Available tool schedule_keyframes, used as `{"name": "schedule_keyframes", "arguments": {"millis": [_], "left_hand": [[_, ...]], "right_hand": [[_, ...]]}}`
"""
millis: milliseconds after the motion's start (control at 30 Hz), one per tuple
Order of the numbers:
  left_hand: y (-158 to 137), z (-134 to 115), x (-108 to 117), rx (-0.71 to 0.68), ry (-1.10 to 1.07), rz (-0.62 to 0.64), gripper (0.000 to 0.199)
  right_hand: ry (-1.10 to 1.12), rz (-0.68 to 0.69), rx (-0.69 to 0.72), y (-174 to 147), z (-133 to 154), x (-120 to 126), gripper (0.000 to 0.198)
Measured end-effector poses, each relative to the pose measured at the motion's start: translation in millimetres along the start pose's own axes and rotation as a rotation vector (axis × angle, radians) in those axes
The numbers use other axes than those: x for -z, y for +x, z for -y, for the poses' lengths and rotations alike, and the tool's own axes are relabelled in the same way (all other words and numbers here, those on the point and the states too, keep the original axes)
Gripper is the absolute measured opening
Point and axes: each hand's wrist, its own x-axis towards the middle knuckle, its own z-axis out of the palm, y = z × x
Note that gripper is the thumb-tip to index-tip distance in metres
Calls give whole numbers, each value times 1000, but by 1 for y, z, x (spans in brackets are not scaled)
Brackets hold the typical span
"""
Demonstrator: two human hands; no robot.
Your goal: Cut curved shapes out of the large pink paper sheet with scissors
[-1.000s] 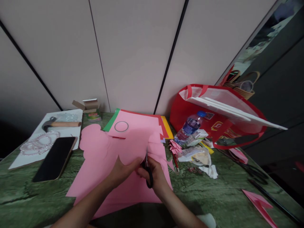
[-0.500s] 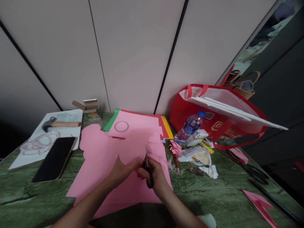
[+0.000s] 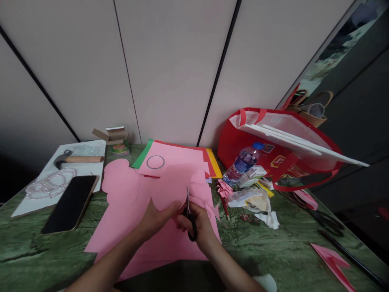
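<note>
My left hand (image 3: 156,219) grips a pink paper sheet (image 3: 172,190), thumb on top near the sheet's right part. Wrapped around the black handles of a pair of scissors (image 3: 192,228) is my right hand (image 3: 199,223), just right of my left fingertips. The scissors' narrow blades point away from me at the paper's right edge. Whether the blades are parted cannot be made out. Beneath both hands lie more pink sheets (image 3: 112,227), and rounded pink cutouts (image 3: 117,178) rest at the left of the pile.
A phone (image 3: 71,205), a hammer (image 3: 80,159) and bead strings (image 3: 50,184) lie at left. To the right stand a water bottle (image 3: 243,164) and a red bag (image 3: 227,138). A pink paper flower (image 3: 225,188), wrappers (image 3: 252,198) and black-handled scissors (image 3: 328,221) lie nearby.
The held pink paper has shifted slightly, showing more of a red stick behind it. A pink scrap over the pencil end right of the pile no longer shows. Both hands stay almost still.
</note>
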Motion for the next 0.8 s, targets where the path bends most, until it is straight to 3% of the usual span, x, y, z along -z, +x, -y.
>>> {"name": "schedule_keyframes", "arguments": {"millis": [500, 700, 800], "left_hand": [[2, 8, 3, -142, -37, 0, 17], [0, 5, 0, -127, 41, 6, 25], [1, 6, 0, -115, 78, -45, 19]], "right_hand": [[15, 18, 4, -2, 4, -1, 20], [51, 25, -33, 0, 0, -3, 25], [64, 18, -38, 0, 0, -4, 25]]}}
